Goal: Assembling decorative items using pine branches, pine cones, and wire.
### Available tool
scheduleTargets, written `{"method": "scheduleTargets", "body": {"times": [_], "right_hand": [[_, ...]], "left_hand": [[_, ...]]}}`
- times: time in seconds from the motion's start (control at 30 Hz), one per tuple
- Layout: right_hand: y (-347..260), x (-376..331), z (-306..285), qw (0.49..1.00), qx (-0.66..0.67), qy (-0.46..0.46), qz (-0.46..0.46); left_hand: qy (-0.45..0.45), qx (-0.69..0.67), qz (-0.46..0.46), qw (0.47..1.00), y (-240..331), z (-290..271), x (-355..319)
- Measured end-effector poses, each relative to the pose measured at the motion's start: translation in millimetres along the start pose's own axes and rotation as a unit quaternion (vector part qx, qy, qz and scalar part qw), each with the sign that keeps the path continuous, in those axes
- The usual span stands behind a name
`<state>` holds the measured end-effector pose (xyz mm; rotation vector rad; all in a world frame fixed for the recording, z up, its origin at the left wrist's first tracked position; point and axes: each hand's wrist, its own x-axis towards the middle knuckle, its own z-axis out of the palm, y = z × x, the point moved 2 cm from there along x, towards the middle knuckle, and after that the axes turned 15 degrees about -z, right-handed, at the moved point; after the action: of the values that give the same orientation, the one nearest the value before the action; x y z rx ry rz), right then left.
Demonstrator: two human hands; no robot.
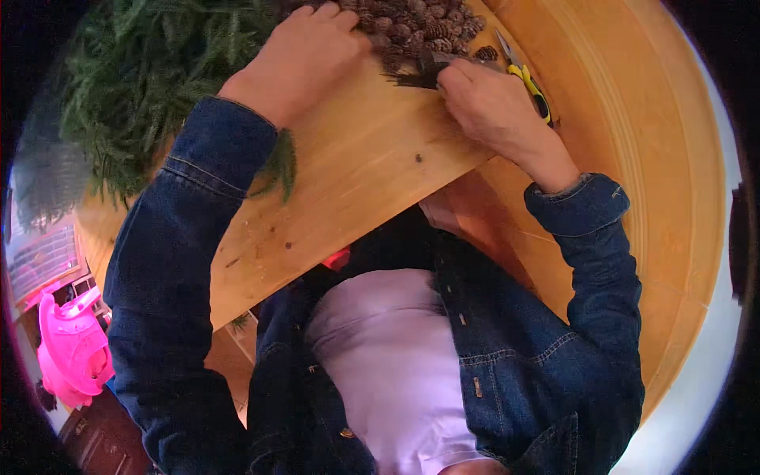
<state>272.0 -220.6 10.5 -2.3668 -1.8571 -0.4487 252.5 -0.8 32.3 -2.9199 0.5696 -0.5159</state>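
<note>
My left hand (pixel 305 63) reaches to the far side of the wooden table, between the green artificial pine branches and a heap of brown pine cones (pixel 419 28). Its fingers are bent, with the tips hidden, so what they hold is unclear. My right hand (pixel 499 107) is closed at the near side of the heap, thumb and fingers together on a bundle of thin dark strands (pixel 416 79). The strands lie flat and point left over the tabletop. Pliers (pixel 526 79) with yellow and black handles lie just right of this hand.
Green artificial pine branches (pixel 158 87) spread over the left of the wooden table (pixel 348 174), and one sprig pokes out below my left wrist. The table's near edge slants before my body. A bright pink plastic object (pixel 73 344) stands lower left. Tan tiled floor (pixel 665 198) shows at right.
</note>
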Motion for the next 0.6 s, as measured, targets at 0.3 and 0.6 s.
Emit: {"method": "scheduleTargets", "body": {"times": [0.3, 0.6], "right_hand": [[7, -5, 1, 0.989, 0.120, 0.061, 0.061], [10, -4, 7, 0.971, 0.194, 0.074, 0.118]], "left_hand": [[0.024, -0.020, 0.026, 0.999, 3, 6, 1], [0.018, -0.042, 0.018, 0.999, 18, 0, -18]]}}
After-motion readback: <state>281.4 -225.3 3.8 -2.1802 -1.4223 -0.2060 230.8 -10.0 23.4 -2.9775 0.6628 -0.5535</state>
